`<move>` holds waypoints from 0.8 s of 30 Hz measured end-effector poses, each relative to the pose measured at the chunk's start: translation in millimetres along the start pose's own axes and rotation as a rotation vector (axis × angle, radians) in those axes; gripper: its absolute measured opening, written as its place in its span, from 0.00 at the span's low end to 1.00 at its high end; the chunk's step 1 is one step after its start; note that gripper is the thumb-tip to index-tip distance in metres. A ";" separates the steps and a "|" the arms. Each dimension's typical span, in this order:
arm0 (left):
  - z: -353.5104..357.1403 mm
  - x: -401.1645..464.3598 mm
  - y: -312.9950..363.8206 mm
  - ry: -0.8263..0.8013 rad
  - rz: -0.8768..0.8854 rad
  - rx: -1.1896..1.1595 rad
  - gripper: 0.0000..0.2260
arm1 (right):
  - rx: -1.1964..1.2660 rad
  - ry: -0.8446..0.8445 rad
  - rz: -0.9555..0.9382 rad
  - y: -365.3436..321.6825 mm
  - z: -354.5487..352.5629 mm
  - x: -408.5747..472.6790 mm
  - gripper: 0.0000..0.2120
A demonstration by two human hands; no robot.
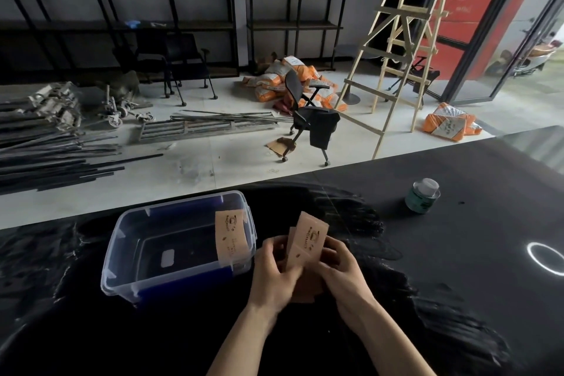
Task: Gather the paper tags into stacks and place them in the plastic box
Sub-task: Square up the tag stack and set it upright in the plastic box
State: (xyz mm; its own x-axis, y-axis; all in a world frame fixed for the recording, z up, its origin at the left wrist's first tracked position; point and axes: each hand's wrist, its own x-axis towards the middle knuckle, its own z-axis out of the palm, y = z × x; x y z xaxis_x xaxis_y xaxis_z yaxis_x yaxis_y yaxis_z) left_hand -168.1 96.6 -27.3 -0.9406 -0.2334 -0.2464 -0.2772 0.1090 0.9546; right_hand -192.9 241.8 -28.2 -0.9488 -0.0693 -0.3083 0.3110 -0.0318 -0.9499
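Observation:
A clear plastic box [122,256] with no lid stands on the black table, left of my hands. A stack of tan paper tags [231,236] leans upright against its inner right wall. Just right of the box, my left hand [273,273] and my right hand [343,268] together hold another bunch of tan printed tags [308,241], fanned slightly and tilted upward. More tan paper [306,290] lies on the table beneath my hands, partly hidden by them.
A small green jar with a clear lid [422,195] stands on the table at the far right. A bright ring of light [546,258] reflects on the tabletop. Beyond the table's far edge are an office chair, a wooden ladder and metal bars on the floor.

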 end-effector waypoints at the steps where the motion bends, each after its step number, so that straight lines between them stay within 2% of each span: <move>1: -4.0 -7.6 1.1 -0.015 0.048 -0.002 0.23 | 0.044 -0.018 -0.007 -0.5 -1.0 -9.2 0.22; 3: -15.6 -23.8 1.2 -0.043 0.134 0.020 0.26 | 0.066 -0.079 -0.045 -0.7 -0.3 -28.5 0.23; 7: -52.3 -56.5 -15.3 -0.055 0.246 0.079 0.35 | -0.086 -0.205 -0.186 7.3 22.9 -60.9 0.28; 10: -87.4 -76.3 -28.4 -0.004 0.310 0.065 0.34 | -0.218 -0.256 -0.346 20.9 59.6 -74.0 0.29; 14: -125.8 -96.8 -35.7 0.082 0.348 0.011 0.31 | -0.253 -0.317 -0.445 36.8 111.2 -87.1 0.30; 16: -136.8 -102.6 -41.9 0.058 0.325 -0.028 0.30 | -0.202 -0.373 -0.412 41.9 130.2 -93.6 0.31; 20: -152.5 -106.4 -53.2 -0.035 0.153 -0.234 0.32 | -0.011 -0.440 -0.187 40.6 146.6 -99.5 0.28; 24: -148.8 -106.4 -54.4 0.052 0.091 -0.372 0.23 | 0.169 -0.394 -0.094 41.2 147.2 -96.3 0.22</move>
State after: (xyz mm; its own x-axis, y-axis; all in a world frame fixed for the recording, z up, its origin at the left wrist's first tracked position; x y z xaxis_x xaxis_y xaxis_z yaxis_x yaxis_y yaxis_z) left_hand -23.8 -28.2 -28.1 -0.9443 -0.2885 -0.1586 -0.0942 -0.2248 0.9698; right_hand -80.5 100.4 -30.0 -0.8896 -0.4327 -0.1464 0.2604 -0.2169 -0.9408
